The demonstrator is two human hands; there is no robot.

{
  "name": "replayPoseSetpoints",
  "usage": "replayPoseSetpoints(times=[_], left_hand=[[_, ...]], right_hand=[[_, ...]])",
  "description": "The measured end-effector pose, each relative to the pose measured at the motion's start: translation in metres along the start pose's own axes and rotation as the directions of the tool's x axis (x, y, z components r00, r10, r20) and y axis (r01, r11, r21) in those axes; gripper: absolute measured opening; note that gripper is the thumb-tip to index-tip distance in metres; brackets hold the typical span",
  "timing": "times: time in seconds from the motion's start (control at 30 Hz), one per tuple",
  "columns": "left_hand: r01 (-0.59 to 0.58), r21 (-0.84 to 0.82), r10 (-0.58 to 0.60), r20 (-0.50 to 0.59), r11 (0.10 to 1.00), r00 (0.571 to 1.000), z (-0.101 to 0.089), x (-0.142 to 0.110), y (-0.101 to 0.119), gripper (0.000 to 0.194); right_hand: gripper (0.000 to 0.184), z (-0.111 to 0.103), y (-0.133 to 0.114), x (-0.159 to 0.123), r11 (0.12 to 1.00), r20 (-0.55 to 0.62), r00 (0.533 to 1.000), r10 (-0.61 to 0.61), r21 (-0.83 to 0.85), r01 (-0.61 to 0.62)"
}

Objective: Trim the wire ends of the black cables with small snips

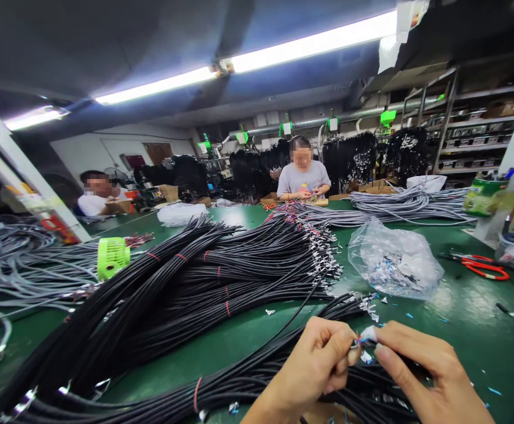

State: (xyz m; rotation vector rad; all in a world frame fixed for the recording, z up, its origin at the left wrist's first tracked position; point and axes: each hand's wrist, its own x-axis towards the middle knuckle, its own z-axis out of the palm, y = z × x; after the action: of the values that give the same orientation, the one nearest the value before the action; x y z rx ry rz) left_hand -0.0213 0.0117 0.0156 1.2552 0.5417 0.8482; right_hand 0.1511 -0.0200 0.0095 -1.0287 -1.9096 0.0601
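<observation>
My left hand (314,362) and my right hand (424,371) meet at the bottom of the view, both pinched on the stripped end of a black cable (362,340) with small coloured wires and foil showing. Under my hands lies a bundle of black cables (248,377) tied with red bands. A larger heap of black cables (195,277) fans across the green table (239,333) toward the left. Bits of foil and blue scraps (411,316) lie near my hands.
A clear plastic bag (393,259) of scraps sits right of centre, red-handled scissors (481,266) beyond it. A green fan (112,257) stands at the left among grey cables (22,265). More grey cables (407,206) lie far right. Two people (303,174) sit at the table's far side.
</observation>
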Motion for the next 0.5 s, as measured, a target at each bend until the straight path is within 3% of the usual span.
replayPoseSetpoints(times=[0.17, 0.23, 0.33, 0.4, 0.5], left_hand=[[0.042, -0.114, -0.035, 0.063, 0.993, 0.997, -0.005, 0.001, 0.001, 0.05], [0.02, -0.119, -0.017, 0.021, 0.993, 1.0, -0.005, 0.001, 0.001, 0.049], [-0.068, -0.028, 0.066, -0.089, 0.997, 0.994, -0.003, 0.003, -0.002, 0.047], [-0.079, 0.05, 0.085, -0.113, 0.996, 0.99, 0.0, 0.004, -0.004, 0.047], [-0.072, 0.092, 0.08, -0.091, 0.993, 0.993, 0.005, 0.005, -0.006, 0.046]], right_hand=[[0.018, 0.002, 0.001, 0.0, 0.996, 0.078, 0.997, 0.019, 0.087, -0.025], [0.017, 0.003, 0.004, 0.0, 0.988, 0.023, 0.993, 0.113, 0.107, -0.115], [0.02, 0.003, 0.01, 0.001, 0.946, -0.083, 0.95, 0.302, 0.151, -0.288], [0.022, 0.003, 0.013, 0.002, 0.921, -0.028, 0.942, 0.334, 0.22, -0.32], [0.025, 0.002, 0.013, 0.004, 0.892, 0.142, 0.943, 0.302, 0.305, -0.332]])
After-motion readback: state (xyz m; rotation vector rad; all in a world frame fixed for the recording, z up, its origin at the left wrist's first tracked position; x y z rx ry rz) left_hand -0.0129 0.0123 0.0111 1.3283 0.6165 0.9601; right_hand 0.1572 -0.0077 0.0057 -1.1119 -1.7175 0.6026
